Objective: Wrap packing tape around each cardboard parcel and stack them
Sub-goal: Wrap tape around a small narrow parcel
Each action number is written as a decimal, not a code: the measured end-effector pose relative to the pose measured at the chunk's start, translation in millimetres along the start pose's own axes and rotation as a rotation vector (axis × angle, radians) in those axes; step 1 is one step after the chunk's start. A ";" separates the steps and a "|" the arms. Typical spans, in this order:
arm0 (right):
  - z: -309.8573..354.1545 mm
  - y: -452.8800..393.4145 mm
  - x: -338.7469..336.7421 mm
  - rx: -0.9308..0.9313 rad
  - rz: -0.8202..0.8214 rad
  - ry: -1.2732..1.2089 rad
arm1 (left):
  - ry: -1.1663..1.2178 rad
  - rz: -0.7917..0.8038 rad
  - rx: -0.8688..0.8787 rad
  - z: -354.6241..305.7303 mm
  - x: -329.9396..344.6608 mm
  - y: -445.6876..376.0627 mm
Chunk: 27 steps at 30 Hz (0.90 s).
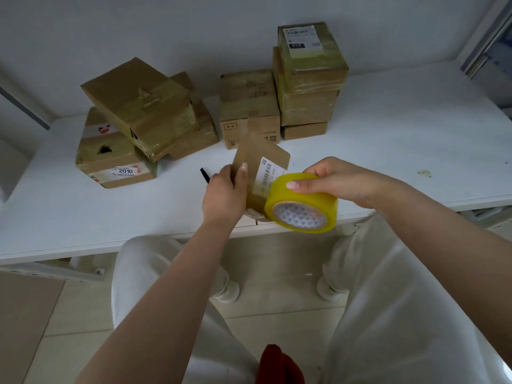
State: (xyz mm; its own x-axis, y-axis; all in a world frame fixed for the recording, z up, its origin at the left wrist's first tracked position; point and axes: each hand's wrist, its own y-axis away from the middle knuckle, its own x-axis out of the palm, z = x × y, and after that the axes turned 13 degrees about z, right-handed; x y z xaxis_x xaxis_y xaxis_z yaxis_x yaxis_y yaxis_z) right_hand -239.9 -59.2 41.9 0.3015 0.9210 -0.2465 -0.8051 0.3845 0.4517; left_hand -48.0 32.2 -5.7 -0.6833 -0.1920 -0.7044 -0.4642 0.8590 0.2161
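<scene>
Head view: your left hand grips the parcel, right hand clutches the tape roll against it, mid-wrap; next, likely run tape round past your left thumb.

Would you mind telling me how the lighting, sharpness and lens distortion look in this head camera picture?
Head view: soft, even light with faint shadows under the parcels on the white table; the table's front edge bows from wide-angle distortion; the held parcel and yellow tape roll are fairly sharp, its label text unreadable; the tape-wrapped stack shows mild sheen, no harsh glare.
</scene>
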 end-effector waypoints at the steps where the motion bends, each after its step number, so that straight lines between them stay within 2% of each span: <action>1: -0.6 0.8 -2.0 0.010 -0.054 0.036 | 0.015 -0.010 -0.003 -1.1 -5.4 -1.0; 5: -0.3 0.9 -5.3 0.014 -0.184 0.113 | 0.121 -0.005 -0.017 -3.7 -17.4 -5.5; 10: -10.9 -12.2 -9.1 0.134 -0.316 0.412 | 0.324 -0.022 -0.008 -9.5 -29.8 -6.8; 15: -12.7 -12.6 -9.8 0.131 -0.291 0.376 | 0.514 0.021 -0.054 -12.2 -32.1 -5.0; 21: -17.8 -15.3 -10.5 0.105 -0.274 0.322 | 0.629 0.073 -0.090 -18.0 -34.1 -0.6; 27: -12.9 -2.9 -10.7 -0.021 -0.182 0.056 | 0.745 0.152 -0.189 -10.5 -38.2 -0.4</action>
State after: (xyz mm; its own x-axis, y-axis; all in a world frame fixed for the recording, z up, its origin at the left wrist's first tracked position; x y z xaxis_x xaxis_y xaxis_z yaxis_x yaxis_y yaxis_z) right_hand -247.3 -71.0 32.2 0.4142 0.8315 -0.3701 -0.7506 0.5421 0.3778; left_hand -27.6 34.2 28.2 -0.9142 -0.4039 -0.0330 -0.3774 0.8189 0.4324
